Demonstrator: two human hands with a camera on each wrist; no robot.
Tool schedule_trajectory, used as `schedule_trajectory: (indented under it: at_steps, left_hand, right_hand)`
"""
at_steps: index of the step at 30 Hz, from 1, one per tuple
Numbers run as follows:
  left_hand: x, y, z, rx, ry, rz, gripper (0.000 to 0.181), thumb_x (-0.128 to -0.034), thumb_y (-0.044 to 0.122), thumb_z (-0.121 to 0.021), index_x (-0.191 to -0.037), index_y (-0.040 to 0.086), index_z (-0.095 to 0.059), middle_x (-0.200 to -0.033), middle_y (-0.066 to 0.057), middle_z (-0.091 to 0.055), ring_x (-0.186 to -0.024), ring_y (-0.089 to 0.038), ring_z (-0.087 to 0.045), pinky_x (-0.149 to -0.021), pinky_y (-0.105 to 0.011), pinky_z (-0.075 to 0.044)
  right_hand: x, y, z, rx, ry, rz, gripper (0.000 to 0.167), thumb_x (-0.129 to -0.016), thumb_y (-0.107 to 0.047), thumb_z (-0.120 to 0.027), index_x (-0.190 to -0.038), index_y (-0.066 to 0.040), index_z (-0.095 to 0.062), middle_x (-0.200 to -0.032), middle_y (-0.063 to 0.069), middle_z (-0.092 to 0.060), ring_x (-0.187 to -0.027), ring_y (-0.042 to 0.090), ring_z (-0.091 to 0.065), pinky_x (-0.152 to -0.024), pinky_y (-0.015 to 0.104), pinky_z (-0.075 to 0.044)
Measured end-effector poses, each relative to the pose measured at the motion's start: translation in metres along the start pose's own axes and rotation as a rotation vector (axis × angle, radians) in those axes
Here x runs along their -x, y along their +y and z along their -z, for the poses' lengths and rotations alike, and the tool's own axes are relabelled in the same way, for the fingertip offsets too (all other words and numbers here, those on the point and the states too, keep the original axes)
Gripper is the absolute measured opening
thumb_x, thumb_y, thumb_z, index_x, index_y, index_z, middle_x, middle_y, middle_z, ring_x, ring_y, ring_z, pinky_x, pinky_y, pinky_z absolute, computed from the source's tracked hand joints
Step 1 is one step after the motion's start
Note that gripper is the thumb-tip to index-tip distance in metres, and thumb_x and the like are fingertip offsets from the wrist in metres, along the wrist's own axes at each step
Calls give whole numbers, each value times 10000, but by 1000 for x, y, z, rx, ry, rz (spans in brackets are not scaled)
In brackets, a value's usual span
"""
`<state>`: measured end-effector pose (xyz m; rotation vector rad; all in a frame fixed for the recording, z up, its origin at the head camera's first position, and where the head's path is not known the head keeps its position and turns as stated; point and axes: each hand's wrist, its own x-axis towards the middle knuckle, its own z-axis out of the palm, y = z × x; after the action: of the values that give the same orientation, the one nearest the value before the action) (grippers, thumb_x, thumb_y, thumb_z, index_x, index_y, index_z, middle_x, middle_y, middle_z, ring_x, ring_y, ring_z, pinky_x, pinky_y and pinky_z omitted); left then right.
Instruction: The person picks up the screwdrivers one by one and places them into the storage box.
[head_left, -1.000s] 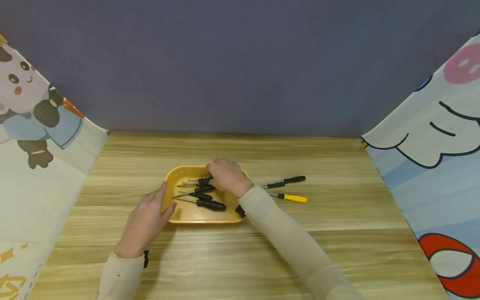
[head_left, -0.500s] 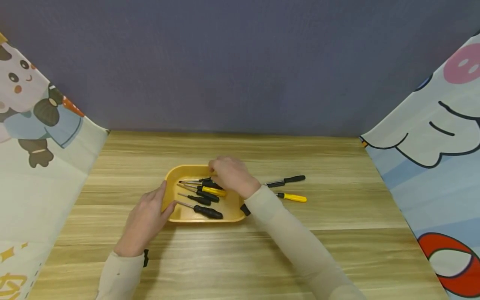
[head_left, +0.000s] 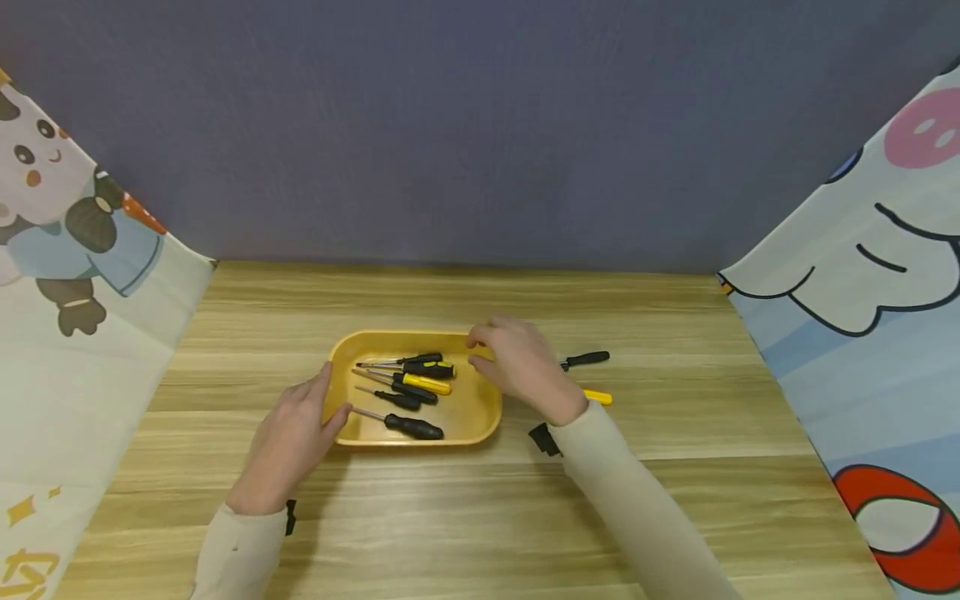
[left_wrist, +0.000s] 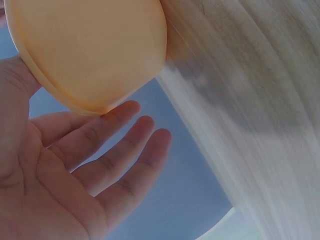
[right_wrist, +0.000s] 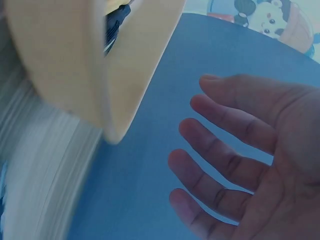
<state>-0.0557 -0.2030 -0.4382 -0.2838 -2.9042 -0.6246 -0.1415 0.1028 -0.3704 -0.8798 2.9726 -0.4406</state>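
The yellow tray [head_left: 465, 429] holds several screwdrivers, mostly black-handled, with one yellow-handled screwdriver [head_left: 426, 383] among them. At the tray's left end my left hand [head_left: 288, 442] grips the wall, thumb over the rim and fingers along the outside. In the left wrist view the fingers of my left hand [left_wrist: 95, 165] reach under the tray's edge [left_wrist: 65, 102], fairly straight. My right hand [head_left: 525, 367] is over the tray's right end, holding nothing. Fingers spread and slightly bent, my right hand [right_wrist: 250, 155] appears apart from the tray [right_wrist: 132, 80] in the right wrist view.
Right of the tray, a black-handled screwdriver [head_left: 588, 358] and a yellow-handled one [head_left: 598, 397] lie on the wooden table [head_left: 420, 525], partly hidden by my right hand and wrist. A dark panel [head_left: 480, 133] stands behind; printed cloths flank both sides.
My right hand has moved right, away from the screwdrivers in the tray, which now lie more spread out; a yellow handle has come into view among them. My left hand has stayed at the tray.
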Motion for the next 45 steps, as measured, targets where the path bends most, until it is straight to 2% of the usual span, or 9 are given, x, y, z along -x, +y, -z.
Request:
schedule_trajectory:
  at_steps: [3, 11, 19, 23, 35, 45]
  left_hand:
    - [0, 0, 0, 1, -3, 1, 710, -943, 206, -709, -1477, -115, -366, -1349, -346, -524, -1160, -531, -541, -886, -649, -505]
    - [1, 2, 1, 6, -12, 14, 704, -952, 213, -699, -1482, -107, -363, -1353, -342, -523, -1165, -529, -539, -889, -649, -504]
    - [0, 1, 1, 7, -1, 15, 699, -947, 210, -707, -1472, -114, -378, -1348, -340, -528, -1153, -527, -549, -887, -644, -507]
    - [0, 1, 1, 8, 6, 14, 698, -944, 209, -709, -1467, -118, -382, -1349, -341, -527, -1152, -528, -548, -894, -643, -504]
    - [1, 1, 0, 13, 22, -1, 690, -938, 200, -713, -1457, -126, -395, -1338, -344, -535, -1142, -529, -554, -891, -641, -506]
    - [0, 1, -1, 9, 23, -1, 683, -944, 206, -705, -1452, -130, -398, -1331, -347, -539, -1134, -527, -559, -890, -637, -508]
  right_hand:
    - [17, 11, 0, -3, 42, -22, 196, -932, -229, -737, -1104, -134, -742, -1025, 15, -675, -938, 211, -611, -818, 404, -528]
    - [58, 51, -5, -10, 203, -24, 180, -872, -162, -800, -1036, -103, -753, -994, 54, -691, -897, 286, -621, -756, 468, -539]
    - [89, 89, -16, -5, 272, -45, 209, -818, -95, -835, -1010, -76, -756, -989, 89, -699, -900, 342, -617, -748, 523, -517]
    - [100, 103, -20, -28, 269, -74, 210, -821, -97, -835, -1016, -74, -758, -1003, 93, -701, -920, 349, -617, -772, 529, -514]
    - [122, 131, -42, -74, 184, -144, 199, -831, -70, -818, -1018, -59, -751, -1037, 93, -718, -934, 301, -635, -842, 505, -506]
    - [127, 142, -51, -79, 173, -180, 220, -839, -61, -807, -1051, -53, -747, -1058, 114, -702, -922, 318, -610, -786, 519, -504]
